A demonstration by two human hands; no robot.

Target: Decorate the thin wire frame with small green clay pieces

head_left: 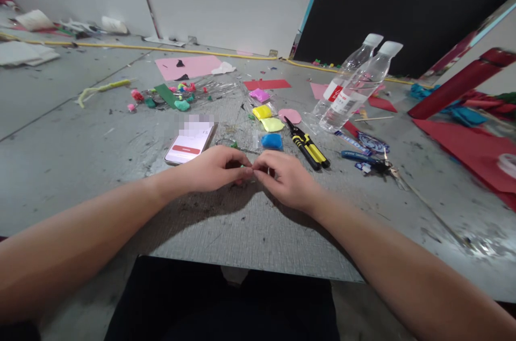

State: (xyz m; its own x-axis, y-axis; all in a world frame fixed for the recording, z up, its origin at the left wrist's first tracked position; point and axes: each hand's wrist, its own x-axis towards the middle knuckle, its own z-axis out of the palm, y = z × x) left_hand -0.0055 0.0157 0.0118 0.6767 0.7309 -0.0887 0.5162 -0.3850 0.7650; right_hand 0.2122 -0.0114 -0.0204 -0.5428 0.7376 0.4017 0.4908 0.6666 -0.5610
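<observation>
My left hand (pixel 213 168) and my right hand (pixel 285 177) meet fingertip to fingertip low over the grey table (pixel 80 153). Between the fingertips sits a tiny green piece (pixel 242 167), pinched by both hands; most of it is hidden. A thin wire (pixel 231 143) lies just beyond the hands. A phone (pixel 189 143) with a lit screen lies beside my left hand. Small clay packs, blue (pixel 271 141), yellow (pixel 262 111), pale yellow (pixel 272 124) and purple (pixel 259 94), lie just beyond. Black-and-yellow pliers (pixel 308 146) lie right of the blue pack.
Two clear plastic bottles (pixel 355 88) lie on their sides at the right. Keys and a blue pen (pixel 368 161) lie near them. Red paper sheets (pixel 463 147) and a red roll (pixel 459 83) fill the far right. Pink paper (pixel 189 66) and clay bits (pixel 177 96) lie further back.
</observation>
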